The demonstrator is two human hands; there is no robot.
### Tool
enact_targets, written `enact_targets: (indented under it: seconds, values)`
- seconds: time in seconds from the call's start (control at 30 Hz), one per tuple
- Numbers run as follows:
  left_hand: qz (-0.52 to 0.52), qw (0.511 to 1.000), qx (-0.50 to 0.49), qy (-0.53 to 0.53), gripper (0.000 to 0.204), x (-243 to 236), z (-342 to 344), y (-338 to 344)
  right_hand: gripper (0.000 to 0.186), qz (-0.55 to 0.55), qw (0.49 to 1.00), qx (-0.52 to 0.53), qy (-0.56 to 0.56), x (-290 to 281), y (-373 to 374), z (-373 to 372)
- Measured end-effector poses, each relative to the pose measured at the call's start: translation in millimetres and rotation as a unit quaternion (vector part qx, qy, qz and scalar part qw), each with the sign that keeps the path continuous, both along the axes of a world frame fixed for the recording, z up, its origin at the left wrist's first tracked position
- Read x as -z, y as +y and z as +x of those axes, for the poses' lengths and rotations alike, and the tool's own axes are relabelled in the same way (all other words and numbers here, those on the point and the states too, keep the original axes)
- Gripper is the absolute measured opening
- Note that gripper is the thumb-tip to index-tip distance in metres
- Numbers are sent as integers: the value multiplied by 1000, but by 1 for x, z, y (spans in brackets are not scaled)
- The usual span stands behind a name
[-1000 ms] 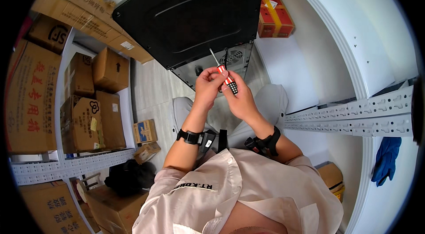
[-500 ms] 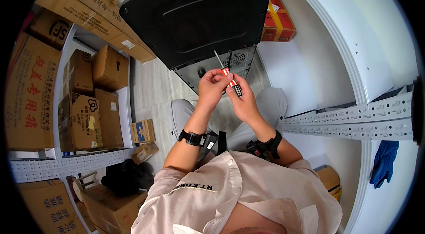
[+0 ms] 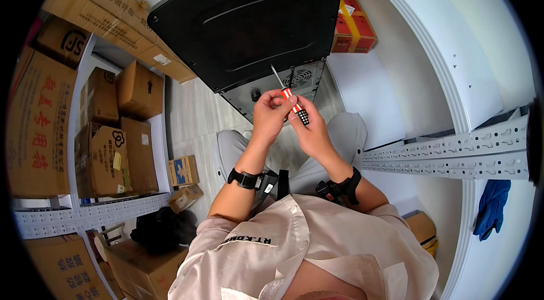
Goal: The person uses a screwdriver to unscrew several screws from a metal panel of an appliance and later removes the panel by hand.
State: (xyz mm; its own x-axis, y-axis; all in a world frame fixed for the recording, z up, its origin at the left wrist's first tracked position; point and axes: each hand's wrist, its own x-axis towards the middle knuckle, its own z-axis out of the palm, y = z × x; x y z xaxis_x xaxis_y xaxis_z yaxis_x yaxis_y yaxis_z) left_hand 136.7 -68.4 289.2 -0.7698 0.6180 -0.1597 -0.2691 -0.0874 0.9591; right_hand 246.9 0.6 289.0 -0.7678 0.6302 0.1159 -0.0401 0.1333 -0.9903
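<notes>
Between my two hands is a screwdriver (image 3: 287, 94) with a red and white striped handle and a black, white-dotted end. Its metal shaft points up and away toward a tall black appliance. My left hand (image 3: 268, 112) pinches the handle near the shaft. Closed around the dotted end is my right hand (image 3: 310, 129). The appliance's black back panel (image 3: 255, 28) has a raised outline and small screws along its edges. Below it is a grey metal section (image 3: 266, 91) with a round vent and a black knob-like fitting; my hands are in front of it.
Cardboard boxes (image 3: 139, 93) fill white shelving on my left. A long carton (image 3: 113, 16) stands at the back left. A red box with yellow tape (image 3: 354, 25) is behind right. Perforated shelf rails (image 3: 447, 155) run along my right, near a hanging blue cloth (image 3: 492, 209).
The view has shifted slightly, so the appliance sits a little further left. Both hands keep their hold on the screwdriver with almost no change.
</notes>
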Motion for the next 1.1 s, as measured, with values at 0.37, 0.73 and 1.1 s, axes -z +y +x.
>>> enact_targets:
  seconds: [0.37, 0.73, 1.1]
  values:
    - [23, 999, -1, -41, 29, -1, -1, 2, 47, 230, 971, 57, -36, -6, -2, 0]
    - [-13, 993, 4, -120, 31, -2, -8, 2, 57, 327, 941, 63, -61, -22, -10, -1]
    - [-36, 998, 0, -58, 29, -25, -8, -3, 26, -602, 769, -206, 65, -6, 8, 4]
